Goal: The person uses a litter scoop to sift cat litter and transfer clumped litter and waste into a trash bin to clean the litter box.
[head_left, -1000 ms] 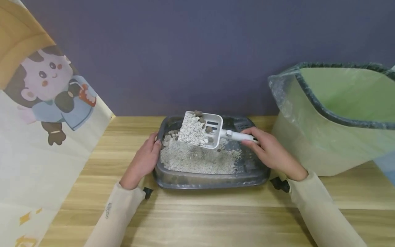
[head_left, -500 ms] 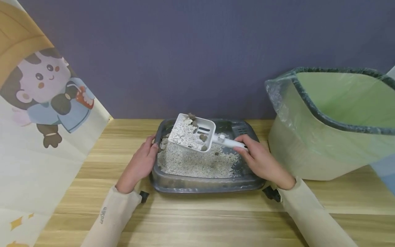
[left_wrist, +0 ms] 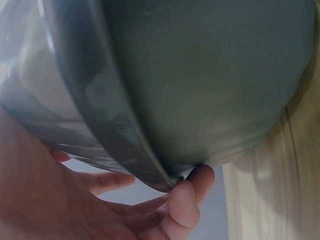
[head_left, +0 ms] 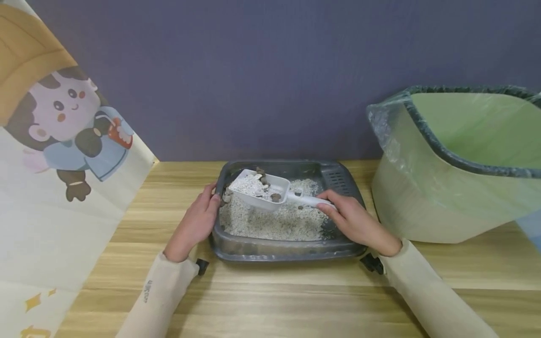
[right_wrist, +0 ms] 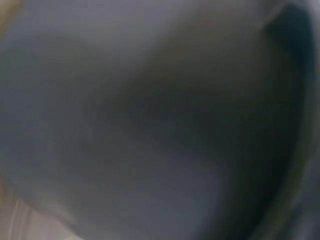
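A dark grey litter box (head_left: 287,249) stands on the wooden table, with pale granular litter (head_left: 270,225) across much of its floor. My left hand (head_left: 196,220) grips the box's left rim; in the left wrist view, thumb and fingers (left_wrist: 184,202) pinch that edge. Over the litter, inside the box's outline, is a white litter scoop (head_left: 281,183), its handle held in my right hand (head_left: 352,218). The scoop carries a pile of litter (head_left: 249,186) on its left side and several brown clumps (head_left: 275,197). Only the blurred grey box wall (right_wrist: 125,125) fills most of the right wrist view.
A light green bin (head_left: 414,197) lined with a clear bag stands right of the box, close to my right forearm. Behind the box rises a dark purple-blue wall (head_left: 253,84). On the left is a white panel (head_left: 38,225) with a cartoon figure. Wooden tabletop (head_left: 270,305) lies in front.
My right hand has moved the scoop left and lower, and the scoop tilts differently. Less litter lies on it than a second ago. The left hand keeps its place on the rim.
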`<state>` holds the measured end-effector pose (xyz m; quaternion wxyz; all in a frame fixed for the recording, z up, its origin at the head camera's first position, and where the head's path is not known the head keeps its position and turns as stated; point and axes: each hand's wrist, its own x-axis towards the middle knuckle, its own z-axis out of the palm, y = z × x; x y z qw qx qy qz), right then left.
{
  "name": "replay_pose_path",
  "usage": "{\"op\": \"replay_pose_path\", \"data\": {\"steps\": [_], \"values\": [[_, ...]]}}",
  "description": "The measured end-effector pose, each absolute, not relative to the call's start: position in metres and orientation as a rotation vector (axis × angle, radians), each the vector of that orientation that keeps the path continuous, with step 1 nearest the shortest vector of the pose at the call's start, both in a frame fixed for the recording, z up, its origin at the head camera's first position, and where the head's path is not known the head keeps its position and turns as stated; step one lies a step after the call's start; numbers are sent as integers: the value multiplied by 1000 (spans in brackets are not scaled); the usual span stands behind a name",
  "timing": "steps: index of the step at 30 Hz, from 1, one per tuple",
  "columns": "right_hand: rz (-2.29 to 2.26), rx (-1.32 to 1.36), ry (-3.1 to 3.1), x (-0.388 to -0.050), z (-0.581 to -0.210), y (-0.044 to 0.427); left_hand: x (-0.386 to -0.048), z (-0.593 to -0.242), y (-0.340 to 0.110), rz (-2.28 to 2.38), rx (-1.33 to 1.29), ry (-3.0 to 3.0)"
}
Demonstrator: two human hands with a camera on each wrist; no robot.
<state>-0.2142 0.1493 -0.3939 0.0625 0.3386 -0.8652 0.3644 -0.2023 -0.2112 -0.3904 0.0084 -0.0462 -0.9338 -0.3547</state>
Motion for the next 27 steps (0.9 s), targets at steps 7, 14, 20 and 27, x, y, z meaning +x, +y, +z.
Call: {"op": "replay_pose_path", "data": {"steps": [7,14,20,27], "values": [[1101,996,-2614,-217,-395,152,-202,-389,-210,-1116,-145,-2911],[1060,1000,-2511,-220,-400,152,-202,-390,-210,-1122,-145,-2906],[1067,965,-2461,-221,-400,152,-204,-391,-211,-1112,-152,-2899],[1086,966,-2454,-221,-400,153,-204,-392,-211,-1100,-151,-2902]]}}
